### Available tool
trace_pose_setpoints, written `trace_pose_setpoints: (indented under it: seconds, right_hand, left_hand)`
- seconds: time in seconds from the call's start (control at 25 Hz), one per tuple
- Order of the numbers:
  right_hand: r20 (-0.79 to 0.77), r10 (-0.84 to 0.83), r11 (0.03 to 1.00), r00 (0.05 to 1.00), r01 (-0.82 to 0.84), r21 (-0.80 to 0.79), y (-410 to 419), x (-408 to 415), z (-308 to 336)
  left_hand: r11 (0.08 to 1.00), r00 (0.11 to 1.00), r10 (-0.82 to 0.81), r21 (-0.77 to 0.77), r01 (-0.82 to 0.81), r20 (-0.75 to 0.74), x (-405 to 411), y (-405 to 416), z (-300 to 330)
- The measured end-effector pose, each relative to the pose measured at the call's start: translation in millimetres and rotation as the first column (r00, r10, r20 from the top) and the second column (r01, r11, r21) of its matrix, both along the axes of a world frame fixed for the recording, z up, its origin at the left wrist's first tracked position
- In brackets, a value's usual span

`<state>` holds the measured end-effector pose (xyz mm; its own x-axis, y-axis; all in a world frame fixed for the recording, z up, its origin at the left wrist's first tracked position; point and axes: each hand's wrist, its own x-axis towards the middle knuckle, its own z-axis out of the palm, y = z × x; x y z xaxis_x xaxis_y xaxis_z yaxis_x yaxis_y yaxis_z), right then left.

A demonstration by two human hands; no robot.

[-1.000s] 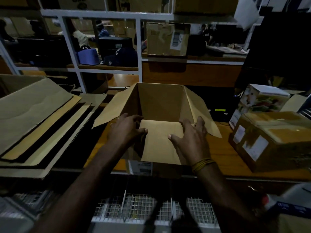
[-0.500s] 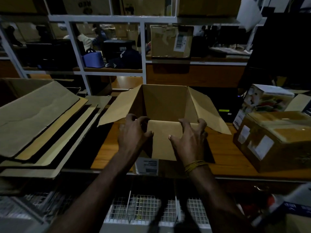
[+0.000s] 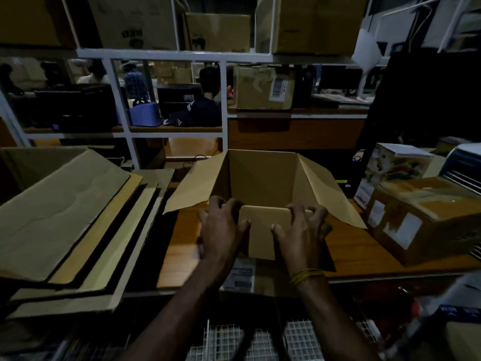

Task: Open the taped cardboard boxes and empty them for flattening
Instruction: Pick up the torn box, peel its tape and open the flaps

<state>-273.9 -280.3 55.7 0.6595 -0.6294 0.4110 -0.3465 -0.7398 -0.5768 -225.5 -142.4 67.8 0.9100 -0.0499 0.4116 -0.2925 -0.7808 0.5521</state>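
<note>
Two hands gripped near flap of open box (image 3: 263, 178) at center: left hand (image 3: 221, 230), right hand (image 3: 302, 233). Box looked empty, not flat yet. Taped box (image 3: 426, 220) at 3 o'clock unopened. Flat cardboard (image 3: 62, 217) at 9 o'clock.

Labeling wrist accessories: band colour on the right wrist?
Yellow wristband, several thin strands; head view.

A dim stockroom: white metal shelving (image 3: 166, 58) stacked with cardboard boxes (image 3: 263, 87), flattened cardboard (image 3: 59, 217).

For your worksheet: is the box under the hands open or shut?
Open. The box shows its bare inner walls, side flaps spread outward; both hands, left and right, grip the near flap.
</note>
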Motion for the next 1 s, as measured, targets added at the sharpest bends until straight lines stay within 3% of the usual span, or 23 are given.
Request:
trace_pose_setpoints:
  seconds: [0.28, 0.56, 0.8, 1.0]
  right_hand:
    - [0.243, -0.063, 0.996, 0.968, 0.077, -0.047, 67, -11, -22]
    - [0.305, -0.097, 0.988, 0.947, 0.130, -0.087, 100, -40, -23]
    - [0.384, -0.118, 0.982, 0.916, 0.166, -0.094, 128, -88, 11]
    - [0.518, -0.074, 0.979, 0.852, 0.160, -0.124, 162, -134, 70]
  left_hand:
    - [0.985, 0.983, -0.113, -0.114, 0.130, 0.142, 5, 61, -28]
    - [0.965, 0.972, -0.142, -0.192, 0.178, 0.186, -21, 96, -24]
    - [0.947, 0.950, -0.164, -0.226, 0.227, 0.266, -68, 121, 6]
    - [0.936, 0.898, -0.139, -0.241, 0.257, 0.418, -114, 155, 64]
